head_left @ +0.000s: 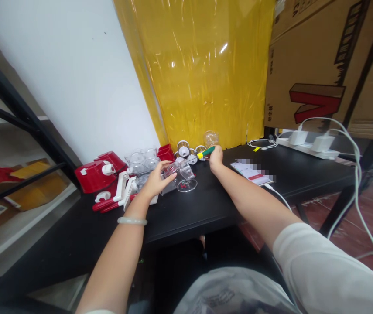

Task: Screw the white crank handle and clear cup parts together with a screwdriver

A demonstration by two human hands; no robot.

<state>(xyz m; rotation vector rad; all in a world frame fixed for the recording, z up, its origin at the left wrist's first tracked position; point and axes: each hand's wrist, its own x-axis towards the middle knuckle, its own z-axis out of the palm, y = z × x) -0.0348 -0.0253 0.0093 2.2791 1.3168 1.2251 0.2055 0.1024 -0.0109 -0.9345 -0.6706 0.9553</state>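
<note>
My right hand (217,158) is closed around the green and yellow handle of a screwdriver (206,152). Its thin shaft points left, towards a clear plastic part (185,170). My left hand (158,179), thumb and fingers curved, grips that clear part; its far fingers are partly hidden. Just below the part, a round clear dish (187,186) with small red bits in it lies on the black table (212,203). Several metallic cylinders with white ends (183,149) stand behind my hands, and another clear piece (211,138) is by the yellow curtain.
Left of my hands are red housings (90,177), white and red handles (122,192) and clear containers (145,159). A red cup (165,152) sits behind them. On the right are a phone (252,171) with a cable, a power strip (307,147) and a large cardboard box (323,65).
</note>
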